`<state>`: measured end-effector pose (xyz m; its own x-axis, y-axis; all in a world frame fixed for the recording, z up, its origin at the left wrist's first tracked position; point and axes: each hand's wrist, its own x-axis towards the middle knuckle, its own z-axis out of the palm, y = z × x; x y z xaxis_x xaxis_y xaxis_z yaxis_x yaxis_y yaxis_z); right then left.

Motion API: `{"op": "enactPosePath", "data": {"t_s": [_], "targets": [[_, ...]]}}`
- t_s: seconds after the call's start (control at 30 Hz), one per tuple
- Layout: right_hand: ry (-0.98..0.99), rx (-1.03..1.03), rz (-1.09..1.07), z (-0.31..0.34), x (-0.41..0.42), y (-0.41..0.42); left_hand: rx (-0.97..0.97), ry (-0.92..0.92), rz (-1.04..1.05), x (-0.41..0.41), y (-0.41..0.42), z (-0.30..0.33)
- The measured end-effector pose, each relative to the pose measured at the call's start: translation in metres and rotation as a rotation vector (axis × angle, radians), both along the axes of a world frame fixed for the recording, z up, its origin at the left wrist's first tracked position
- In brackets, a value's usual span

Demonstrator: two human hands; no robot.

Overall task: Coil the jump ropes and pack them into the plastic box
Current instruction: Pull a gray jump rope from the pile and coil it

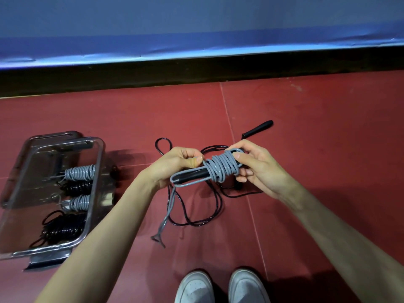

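Red gym floor (pixel 306 149) below, both hands pinch the grey cord jump rope bundle (pixel 220 169): left hand (pixel 175 165) at one end, right hand (pixel 253 165) at the other. Keep wraps tight, tuck the loose tail (pixel 168 213), then place it in the clear plastic box (pixel 96 171).

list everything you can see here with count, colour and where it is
grey jump rope: 1, grey cord wound round black handles, held in both hands, tail hanging down
black jump rope: 1, black, loose on the floor under the hands, one handle far right
plastic box: 1, clear, floor at left
coiled ropes: 4, two grey, two black, inside the box
floor: red
shoes: 2, pale grey, bottom centre
left hand: grips the bundle
right hand: pinches the bundle's end
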<state>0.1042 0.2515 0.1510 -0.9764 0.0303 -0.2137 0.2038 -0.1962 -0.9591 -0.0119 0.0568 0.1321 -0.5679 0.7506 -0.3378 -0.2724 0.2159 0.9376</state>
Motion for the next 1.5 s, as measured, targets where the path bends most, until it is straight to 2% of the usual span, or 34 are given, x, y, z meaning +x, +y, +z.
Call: {"op": "enactPosePath", "data": {"t_s": [0.1, 0.27, 0.37, 0.57, 0.77, 0.9, 1.1, 1.2, 1.3, 1.5], "targets": [[0.008, -0.125, -0.057, 0.0, 0.0, -0.004, 0.093, -0.117, 0.072, 0.006, 0.007, 0.0], [0.017, -0.24, -0.184, -0.004, -0.002, -0.006, 0.285, -0.4, 0.337, 0.025, 0.024, 0.0], [-0.017, -0.302, -0.281, -0.006, -0.002, -0.012, 0.276, -0.399, 0.448, 0.03, 0.033, -0.002], [-0.05, -0.288, -0.327, -0.01, 0.001, -0.014, 0.142, -0.185, 0.407, 0.035, 0.033, 0.001], [-0.056, -0.291, -0.351, -0.01, 0.001, -0.016, 0.04, -0.047, 0.402, 0.039, 0.036, -0.002], [-0.054, -0.322, -0.438, -0.01, -0.002, -0.014, -0.085, 0.079, 0.351, 0.038, 0.04, -0.001], [-0.056, -0.261, -0.55, -0.014, -0.005, -0.016, -0.484, 0.706, 0.166, 0.04, 0.04, -0.001], [-0.052, -0.205, -0.611, -0.015, -0.01, -0.013, -0.665, 0.89, 0.057, 0.047, 0.041, 0.007], [-0.006, -0.033, -0.621, -0.02, -0.013, -0.011, -0.801, 1.052, -0.017, 0.048, 0.043, 0.016], [0.142, 0.523, -0.566, -0.033, -0.009, 0.001, -0.933, 1.263, -0.127, 0.048, 0.039, 0.03]]}}
